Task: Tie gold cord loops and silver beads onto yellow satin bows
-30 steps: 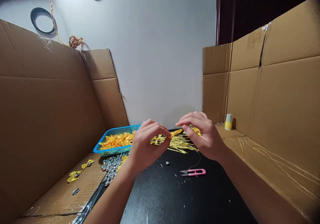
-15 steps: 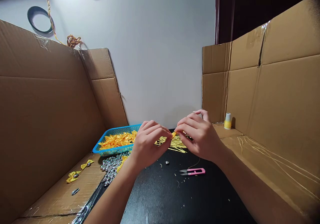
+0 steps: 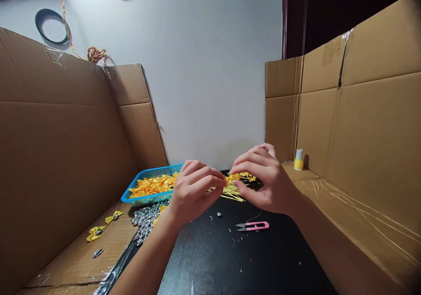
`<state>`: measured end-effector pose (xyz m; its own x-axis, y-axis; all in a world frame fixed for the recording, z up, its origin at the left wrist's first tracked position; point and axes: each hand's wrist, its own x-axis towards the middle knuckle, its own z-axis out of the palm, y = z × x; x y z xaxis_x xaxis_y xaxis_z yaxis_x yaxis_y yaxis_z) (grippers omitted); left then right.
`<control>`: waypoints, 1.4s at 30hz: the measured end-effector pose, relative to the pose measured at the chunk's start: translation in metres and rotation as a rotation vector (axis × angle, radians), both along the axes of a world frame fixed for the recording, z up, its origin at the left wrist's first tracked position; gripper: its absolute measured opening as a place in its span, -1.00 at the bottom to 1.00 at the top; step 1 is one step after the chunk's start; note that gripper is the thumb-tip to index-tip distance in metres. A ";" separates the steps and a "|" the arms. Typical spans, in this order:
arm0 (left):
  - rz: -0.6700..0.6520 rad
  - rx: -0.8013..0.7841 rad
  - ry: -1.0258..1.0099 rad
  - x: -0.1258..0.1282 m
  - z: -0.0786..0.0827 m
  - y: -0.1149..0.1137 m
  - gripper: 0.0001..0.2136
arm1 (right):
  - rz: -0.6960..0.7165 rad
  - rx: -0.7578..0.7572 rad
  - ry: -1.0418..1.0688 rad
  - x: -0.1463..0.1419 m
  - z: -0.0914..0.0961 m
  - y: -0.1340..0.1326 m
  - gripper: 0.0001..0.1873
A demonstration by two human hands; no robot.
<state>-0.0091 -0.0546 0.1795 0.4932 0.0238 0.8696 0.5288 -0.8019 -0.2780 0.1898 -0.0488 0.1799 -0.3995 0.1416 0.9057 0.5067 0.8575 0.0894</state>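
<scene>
Right hand (image 3: 265, 176) has opened since earlier frame, thumb dropped away from yellow bow (image 3: 233, 177). Left to right: blue basket (image 3: 148, 197) of ribbons (image 3: 154, 184); silver beads (image 3: 144, 224) heaped beside it; left hand (image 3: 196, 189) pinching bow's left end, above yellow strands (image 3: 234, 193) on black desk (image 3: 263, 264); pink snips (image 3: 261, 226); right finger and thumb parted around bow's other end, contact unclear. Step in hand: apparently shaping bow. Next move calls for steady left pinch, light right touch.

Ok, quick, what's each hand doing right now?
Left hand: closed, pinching a yellow bow.
Right hand: open, close to the bow; whether it touches it can't be told.
</scene>
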 end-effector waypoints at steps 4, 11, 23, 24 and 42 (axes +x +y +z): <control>0.000 0.055 0.007 -0.001 -0.001 -0.001 -0.88 | -0.022 0.018 -0.060 0.001 -0.001 -0.003 -0.94; 0.019 0.095 0.031 -0.001 -0.002 -0.001 -0.89 | -0.065 0.009 -0.087 0.001 -0.002 -0.002 -0.88; -0.070 -0.024 -0.096 -0.002 0.001 0.001 -0.87 | 0.065 -0.073 -0.121 0.004 0.004 -0.009 -0.86; -0.087 -0.022 -0.093 -0.003 0.000 0.002 -0.87 | 0.098 -0.090 -0.101 0.005 0.004 -0.009 -0.86; -0.172 -0.070 -0.027 0.001 -0.006 -0.001 -0.76 | 0.127 -0.239 -0.064 0.001 0.003 -0.002 -0.85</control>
